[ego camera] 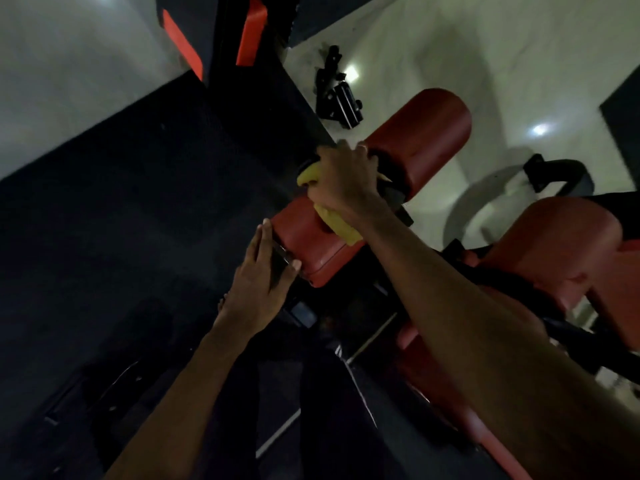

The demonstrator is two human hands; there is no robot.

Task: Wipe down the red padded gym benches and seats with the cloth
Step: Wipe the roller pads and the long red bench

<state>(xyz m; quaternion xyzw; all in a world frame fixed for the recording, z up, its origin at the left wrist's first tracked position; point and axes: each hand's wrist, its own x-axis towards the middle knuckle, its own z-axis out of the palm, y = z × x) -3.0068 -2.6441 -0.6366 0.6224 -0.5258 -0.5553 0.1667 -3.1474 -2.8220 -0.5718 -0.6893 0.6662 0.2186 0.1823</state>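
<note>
A small red padded seat [304, 244] sits at the centre of the view. My right hand [343, 183] grips a bunched yellow cloth [337, 225] and presses it on the far end of this pad. My left hand [261, 271] rests against the pad's near left edge, fingers straight along its side. Just beyond lies a rounded red pad [419, 133]. A larger red pad [561, 251] shows to the right, partly behind my right forearm.
Black machine frame parts [341, 98] lie on the pale floor beyond the pads. A dark floor mat [138, 188] fills the left. A curved black handle [557, 174] stands at the right. Orange-trimmed equipment [251, 29] rises at the top.
</note>
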